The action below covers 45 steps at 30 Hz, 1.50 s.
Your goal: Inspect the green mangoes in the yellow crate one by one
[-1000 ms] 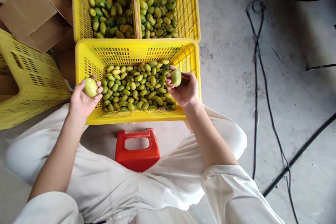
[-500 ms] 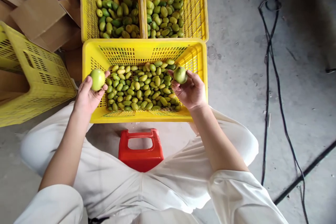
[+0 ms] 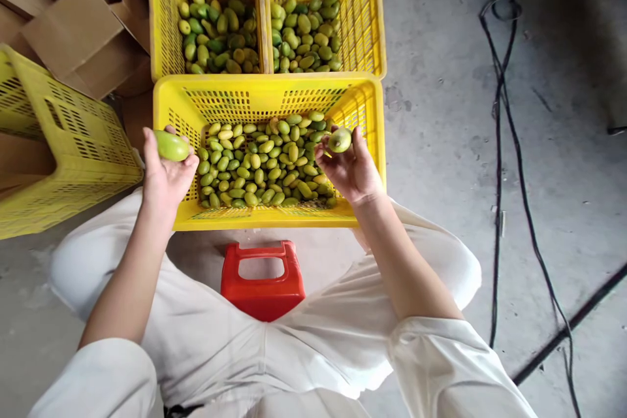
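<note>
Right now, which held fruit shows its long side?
The fruit in the left hand: it looks elongated; the fruit in the right hand shows its end.

My left hand (image 3: 168,177) holds one green fruit (image 3: 171,145), my right hand (image 3: 356,175) a second fruit (image 3: 339,140), at opposite sides of a yellow crate (image 3: 269,218) containing loose fruits (image 3: 255,161); black cable (image 3: 500,81) lies on the floor (image 3: 435,163).
</note>
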{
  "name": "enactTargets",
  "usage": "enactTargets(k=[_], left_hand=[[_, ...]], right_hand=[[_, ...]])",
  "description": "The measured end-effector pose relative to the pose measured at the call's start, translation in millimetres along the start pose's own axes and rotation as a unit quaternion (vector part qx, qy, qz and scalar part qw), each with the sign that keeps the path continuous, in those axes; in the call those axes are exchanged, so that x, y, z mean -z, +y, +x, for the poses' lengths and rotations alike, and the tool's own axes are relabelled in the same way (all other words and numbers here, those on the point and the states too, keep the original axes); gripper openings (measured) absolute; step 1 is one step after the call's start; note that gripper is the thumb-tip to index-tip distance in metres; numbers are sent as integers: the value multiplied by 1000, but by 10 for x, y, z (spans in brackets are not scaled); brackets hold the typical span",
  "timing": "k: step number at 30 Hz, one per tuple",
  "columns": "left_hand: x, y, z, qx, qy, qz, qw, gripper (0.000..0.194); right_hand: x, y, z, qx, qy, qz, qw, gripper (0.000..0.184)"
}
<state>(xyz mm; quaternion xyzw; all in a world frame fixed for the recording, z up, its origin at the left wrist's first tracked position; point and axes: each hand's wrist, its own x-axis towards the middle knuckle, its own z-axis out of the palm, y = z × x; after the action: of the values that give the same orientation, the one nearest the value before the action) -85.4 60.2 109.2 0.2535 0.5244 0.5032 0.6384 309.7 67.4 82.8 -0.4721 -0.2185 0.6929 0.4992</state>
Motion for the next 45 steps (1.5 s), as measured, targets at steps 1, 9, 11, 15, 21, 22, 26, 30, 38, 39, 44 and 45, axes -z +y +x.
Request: enactTargets(k=[1, 9, 11, 15, 21, 22, 26, 30, 38, 39, 44, 45], left_hand=[[-36, 20, -7, -15, 24, -23, 999, 51], [32, 257, -97, -39, 10, -30, 999, 31], [78, 312, -127, -44, -3, -23, 999, 30], [-18, 366, -190, -44, 31, -54, 997, 30], [-181, 282, -208, -20, 78, -61, 995, 19], [-184, 257, -214, -14, 62, -52, 997, 23], [-204, 183, -258, 14, -7, -4, 1000, 39], [-238, 176, -246, 37, -12, 6, 999, 42], [-349, 170, -152, 53, 44, -30, 997, 11], [-385, 171, -152, 56, 52, -37, 996, 11], [-540, 189, -155, 18, 85, -64, 994, 3], [-552, 196, -153, 8, 86, -63, 994, 3]], right_hand=[[17, 6, 14, 3, 0, 8, 1000, 47], [90, -45, 6, -2, -11, -3, 1000, 42], [62, -51, -14, -2, -15, 9, 1000, 39], [26, -31, -18, 1, -7, 51, 999, 30], [-37, -15, -15, 1, -26, -3, 1000, 35], [-67, -14, -32, -2, -34, -12, 999, 40], [-187, 2, -118, -33, -64, -33, 997, 55], [-212, -1, -150, -40, -72, -48, 995, 54], [-131, -14, -116, -26, -67, -13, 997, 52], [-122, -10, -109, -24, -66, -8, 997, 49], [-100, -9, -81, -16, -64, 2, 998, 44], [-105, -7, -82, -10, -62, 4, 998, 46]])
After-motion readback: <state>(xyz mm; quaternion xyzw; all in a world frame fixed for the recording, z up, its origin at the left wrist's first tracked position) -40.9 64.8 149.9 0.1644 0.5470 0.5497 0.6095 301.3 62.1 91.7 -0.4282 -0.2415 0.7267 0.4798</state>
